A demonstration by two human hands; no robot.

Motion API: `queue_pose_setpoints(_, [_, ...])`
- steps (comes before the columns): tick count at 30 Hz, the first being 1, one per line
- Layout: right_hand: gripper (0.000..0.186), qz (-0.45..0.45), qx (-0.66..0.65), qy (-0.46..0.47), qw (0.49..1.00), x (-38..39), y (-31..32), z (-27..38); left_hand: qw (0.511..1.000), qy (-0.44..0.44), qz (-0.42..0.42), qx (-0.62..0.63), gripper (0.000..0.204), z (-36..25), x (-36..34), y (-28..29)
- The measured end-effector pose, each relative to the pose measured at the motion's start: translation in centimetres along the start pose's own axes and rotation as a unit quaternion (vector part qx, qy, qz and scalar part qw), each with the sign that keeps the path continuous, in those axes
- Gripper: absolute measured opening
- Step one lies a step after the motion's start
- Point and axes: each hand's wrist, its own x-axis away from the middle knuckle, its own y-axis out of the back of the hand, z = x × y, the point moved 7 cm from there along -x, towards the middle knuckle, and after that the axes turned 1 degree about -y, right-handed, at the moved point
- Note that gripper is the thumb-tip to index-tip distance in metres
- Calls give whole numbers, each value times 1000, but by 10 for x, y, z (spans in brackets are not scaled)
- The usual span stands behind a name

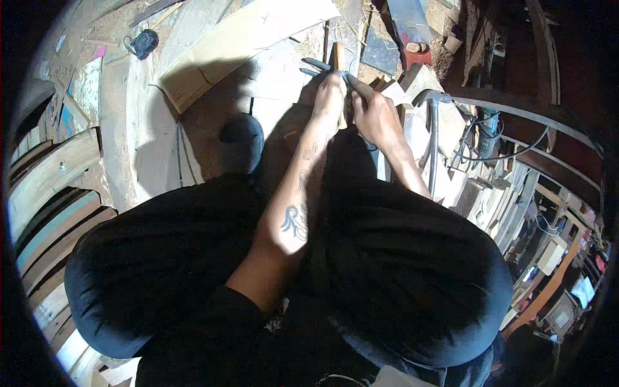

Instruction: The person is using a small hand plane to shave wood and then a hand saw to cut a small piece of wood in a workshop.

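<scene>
At far left, stacked boards (61, 222) rise beside my knee, their sawn edges curving with the lens. A dark tape measure (146, 44) lies near the upper left, and a broad pale board (251, 37) slants across the floor, bearing a small dark mark too faint to read. Between its lower edge and my left foot (242, 140) runs a shadowed stretch of planks. At top centre, my left hand (330, 95) is clamped on a wooden strip (339, 54), which juts out above and below the grip. My right hand (379, 118) is bent just beside it, forefinger stretched toward the strip; I cannot tell what its fingers hold. Beyond lies a handsaw (412, 27). A hammer (434, 138) hems in my right side, ahead of a corded power tool (488, 132) and piled offcuts (480, 193).
</scene>
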Motion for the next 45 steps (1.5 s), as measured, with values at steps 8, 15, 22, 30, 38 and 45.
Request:
queue_pose_setpoints(8, [36, -32, -37, 10, 999, -1, -11, -3, 998, -42, 11, 53, 38, 1, -4, 1])
queue_pose_setpoints(15, [38, -29, -81, -11, 996, -2, -16, -14, 998, -57, -7, 28, 44, 3, -9, 6])
queue_pose_setpoints(22, [37, -31, -70, 6, 997, -3, -17, -5, 996, -37, 10, 77, 46, 13, -18, 10])
queue_pose_setpoints(30, [35, -41, -40, 14, 998, -5, -20, 3, 999, -40, 7, 17, 56, -8, 1, 6])
queue_pose_setpoints(38, [37, -62, -88, 3, 994, -10, -14, 4, 997, -65, 17, -28, 61, -11, -2, 1])
queue_pose_setpoints(45, [29, -63, -138, -11, 988, -25, -23, -31, 986, -98, -18, -135, 45, -17, -12, 5])
